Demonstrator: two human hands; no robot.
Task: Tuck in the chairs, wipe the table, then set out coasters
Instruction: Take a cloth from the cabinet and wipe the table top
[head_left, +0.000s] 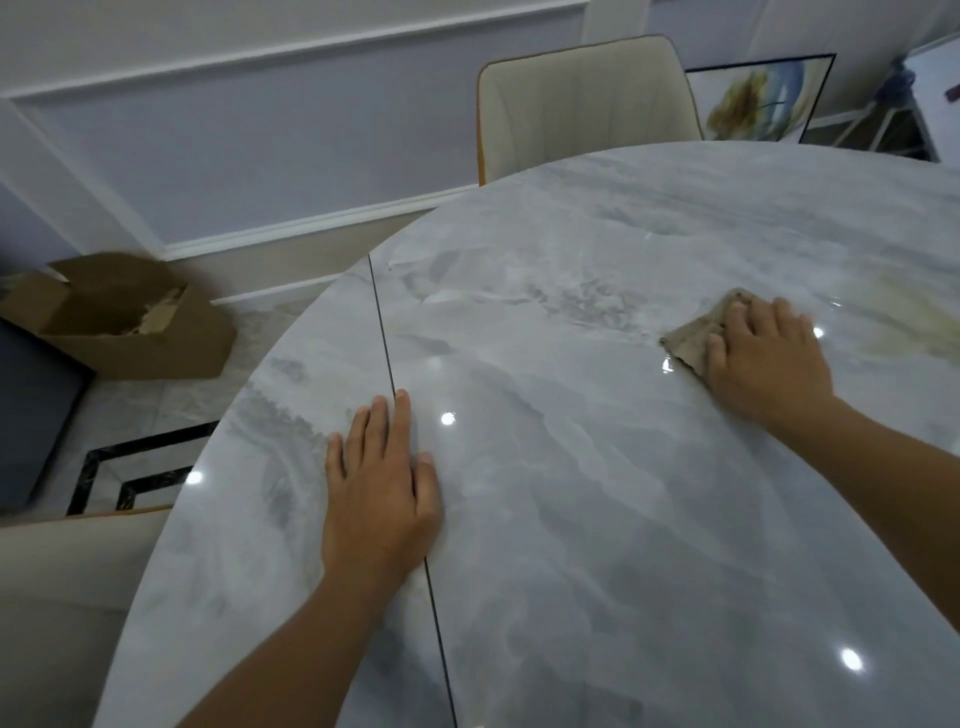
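Note:
A glossy grey marble table (597, 493) with a dark seam fills most of the view. My right hand (763, 358) presses flat on a small beige cloth (693, 332) at the right of the tabletop; most of the cloth is hidden under the palm. My left hand (382, 488) rests flat on the table across the seam, fingers straight. A cream upholstered chair (582, 104) stands tucked against the far edge. Another cream chair (67, 582) sits at the near left edge, partly under the top.
An open cardboard box (130, 317) sits on the floor to the left, next to a dark panel (31, 415). A framed picture (758, 98) leans against the back wall at the right. The wall with white moulding runs behind the table.

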